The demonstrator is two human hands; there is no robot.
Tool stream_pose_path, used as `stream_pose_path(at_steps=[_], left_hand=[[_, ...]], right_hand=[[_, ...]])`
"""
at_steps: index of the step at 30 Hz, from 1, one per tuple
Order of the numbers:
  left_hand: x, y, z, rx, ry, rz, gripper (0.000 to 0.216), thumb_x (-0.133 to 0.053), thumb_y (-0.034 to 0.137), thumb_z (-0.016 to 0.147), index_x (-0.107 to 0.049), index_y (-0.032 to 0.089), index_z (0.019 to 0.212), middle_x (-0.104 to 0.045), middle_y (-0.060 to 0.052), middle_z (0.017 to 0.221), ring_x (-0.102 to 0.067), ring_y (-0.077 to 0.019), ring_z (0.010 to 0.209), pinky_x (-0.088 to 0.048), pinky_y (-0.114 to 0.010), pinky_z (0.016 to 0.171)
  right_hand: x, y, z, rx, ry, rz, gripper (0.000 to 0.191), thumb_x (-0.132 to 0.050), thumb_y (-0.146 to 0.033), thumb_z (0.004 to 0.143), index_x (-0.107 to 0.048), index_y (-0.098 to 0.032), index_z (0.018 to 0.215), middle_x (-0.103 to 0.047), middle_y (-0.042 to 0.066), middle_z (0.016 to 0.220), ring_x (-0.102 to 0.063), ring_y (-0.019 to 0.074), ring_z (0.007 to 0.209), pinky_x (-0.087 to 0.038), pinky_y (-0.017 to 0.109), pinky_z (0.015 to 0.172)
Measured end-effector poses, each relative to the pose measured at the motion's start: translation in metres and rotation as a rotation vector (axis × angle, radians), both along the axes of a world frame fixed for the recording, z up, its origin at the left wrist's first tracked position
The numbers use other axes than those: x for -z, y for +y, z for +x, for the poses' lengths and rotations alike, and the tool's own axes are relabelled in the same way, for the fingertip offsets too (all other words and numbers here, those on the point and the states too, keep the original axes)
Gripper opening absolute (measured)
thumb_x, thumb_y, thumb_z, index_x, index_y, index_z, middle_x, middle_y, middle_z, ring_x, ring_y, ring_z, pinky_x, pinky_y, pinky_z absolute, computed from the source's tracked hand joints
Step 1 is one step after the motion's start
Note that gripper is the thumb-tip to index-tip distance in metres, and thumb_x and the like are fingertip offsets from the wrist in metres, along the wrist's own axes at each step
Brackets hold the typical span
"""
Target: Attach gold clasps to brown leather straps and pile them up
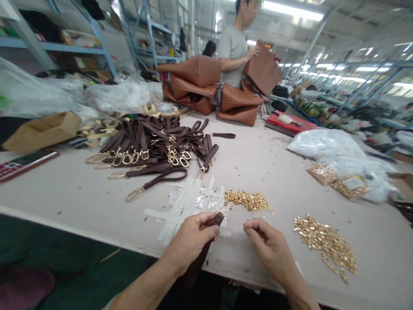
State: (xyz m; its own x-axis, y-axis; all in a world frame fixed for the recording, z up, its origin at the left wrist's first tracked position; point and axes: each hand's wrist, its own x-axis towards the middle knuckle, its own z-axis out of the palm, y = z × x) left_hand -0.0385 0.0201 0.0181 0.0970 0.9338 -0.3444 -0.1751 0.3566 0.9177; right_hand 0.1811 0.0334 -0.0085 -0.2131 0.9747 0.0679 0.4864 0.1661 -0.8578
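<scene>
Near the table's front edge, my left hand point(195, 237) pinches a dark brown leather strap point(219, 218) close to its end, where a small gold ring shows. The rest of that strap hangs down below the hand, past the table edge. To the right, my right hand point(266, 245) has thumb and forefinger pressed together; whatever is between them, if anything, is too small to make out. Just beyond both hands lies a pile of small gold metal pieces point(250, 200). A second gold heap of small fittings point(325, 243) lies farther right.
Brown wrist straps with gold clasps point(155, 146) are heaped at the left. Clear tape point(180, 206) covers part of the table. Bags of gold parts point(350, 186) lie at right beside white plastic point(325, 146). Behind, a person point(234, 51) handles brown leather bags point(238, 103).
</scene>
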Motion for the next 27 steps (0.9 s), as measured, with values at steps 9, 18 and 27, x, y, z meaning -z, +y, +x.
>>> stream_pose_path(at_steps=[9,18,27], left_hand=[[0.004,-0.011,0.020,0.052,0.109,0.192,0.022,-0.061,0.015,0.081,-0.073,0.018,0.099,-0.077,-0.003,0.100,-0.068,-0.0202,0.096,-0.048,-0.029,0.090],[0.004,-0.016,0.026,0.064,0.325,0.316,0.028,-0.058,0.014,0.085,-0.076,0.025,0.104,-0.077,-0.001,0.102,-0.069,-0.0202,0.097,-0.050,-0.029,0.090],[0.016,-0.016,0.034,0.083,0.423,0.352,0.021,-0.069,0.023,0.080,-0.079,0.031,0.097,-0.076,-0.001,0.105,-0.068,-0.0254,0.099,-0.051,-0.030,0.089]], right_hand=[[-0.008,-0.016,-0.033,0.007,0.379,-0.204,0.021,-0.068,-0.040,0.085,-0.069,-0.019,0.081,-0.064,-0.001,0.070,-0.057,0.0134,0.068,-0.046,0.023,0.066],[-0.002,-0.019,-0.031,0.020,0.372,-0.214,0.016,-0.066,-0.034,0.087,-0.068,-0.019,0.085,-0.063,-0.002,0.072,-0.056,0.0140,0.070,-0.045,0.025,0.069],[-0.007,-0.026,-0.030,0.123,0.413,-0.176,0.012,-0.063,-0.019,0.082,-0.052,-0.021,0.081,-0.058,-0.006,0.073,-0.054,0.0116,0.070,-0.043,0.022,0.066]])
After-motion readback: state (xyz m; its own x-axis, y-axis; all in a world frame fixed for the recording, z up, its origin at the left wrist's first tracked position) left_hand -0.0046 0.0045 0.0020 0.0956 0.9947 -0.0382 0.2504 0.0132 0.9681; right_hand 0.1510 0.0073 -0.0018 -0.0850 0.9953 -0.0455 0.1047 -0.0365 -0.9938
